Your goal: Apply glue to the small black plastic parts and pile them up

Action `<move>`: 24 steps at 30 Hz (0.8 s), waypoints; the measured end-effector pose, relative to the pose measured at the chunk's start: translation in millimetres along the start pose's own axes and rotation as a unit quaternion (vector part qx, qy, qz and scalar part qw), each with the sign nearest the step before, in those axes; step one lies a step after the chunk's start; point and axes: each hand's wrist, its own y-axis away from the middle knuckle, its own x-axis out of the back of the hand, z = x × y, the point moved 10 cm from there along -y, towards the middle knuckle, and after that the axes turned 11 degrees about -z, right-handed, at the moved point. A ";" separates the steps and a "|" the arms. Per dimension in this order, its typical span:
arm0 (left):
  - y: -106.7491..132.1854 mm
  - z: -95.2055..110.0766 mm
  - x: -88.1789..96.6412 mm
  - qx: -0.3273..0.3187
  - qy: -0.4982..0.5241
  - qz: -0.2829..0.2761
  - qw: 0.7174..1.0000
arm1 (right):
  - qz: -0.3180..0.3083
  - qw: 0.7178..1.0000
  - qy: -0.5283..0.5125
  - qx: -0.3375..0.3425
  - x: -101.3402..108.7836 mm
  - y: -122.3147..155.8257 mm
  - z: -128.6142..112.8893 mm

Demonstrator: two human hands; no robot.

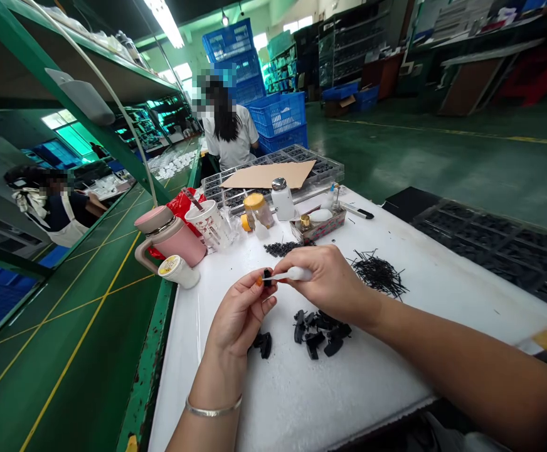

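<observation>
Left fingers (245, 296): one black part (267, 276); right fingers (302, 256): one white tool (300, 274)

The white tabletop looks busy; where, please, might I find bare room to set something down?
The tabletop is largely bare between the loose black parts and its near edge, and right of the thin black rods; the far left is crowded: pink mug, patterned cup, white jar.
</observation>
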 end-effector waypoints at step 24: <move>-0.3 5.8 1.3 -0.056 -0.052 0.067 0.995 | -0.014 0.992 0.125 -0.012 -7.6 2.5 1.6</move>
